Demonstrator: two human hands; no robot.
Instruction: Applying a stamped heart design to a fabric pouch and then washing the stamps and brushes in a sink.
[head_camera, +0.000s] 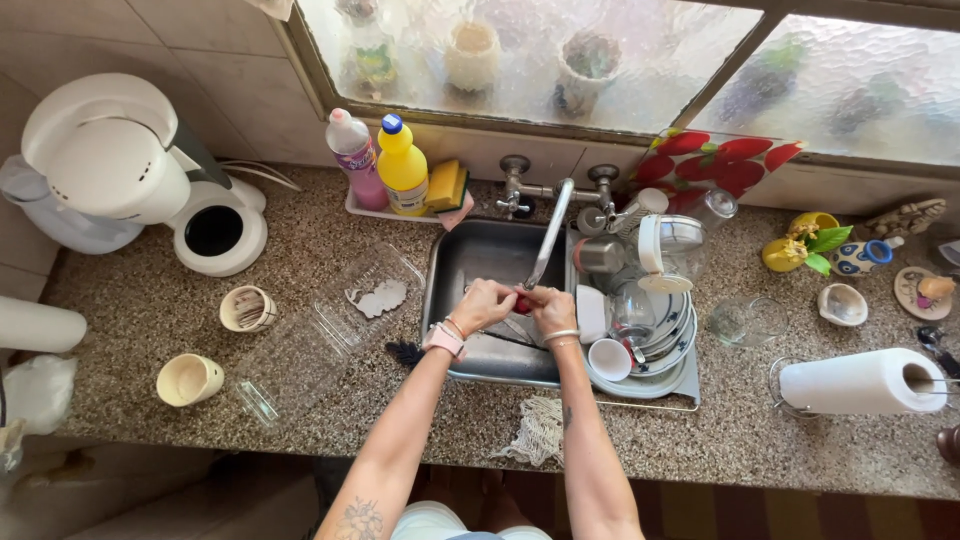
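Hands (482, 303) (552, 308) meet under tap (548, 235), near yellow bottle (403, 166).

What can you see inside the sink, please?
Inside the sink: both hands, left hand and right hand, holding a small red thing under the faucet. The hands and forearms cover part of the basin floor.

A speckled granite bench (320, 250) runs along the wall, with a steel sink (470, 255) set into it. Pale tiles (200, 50) cover the wall on the left. Above, a frosted window (620, 50) lets in soft daylight, with blurred plant pots showing behind the glass.
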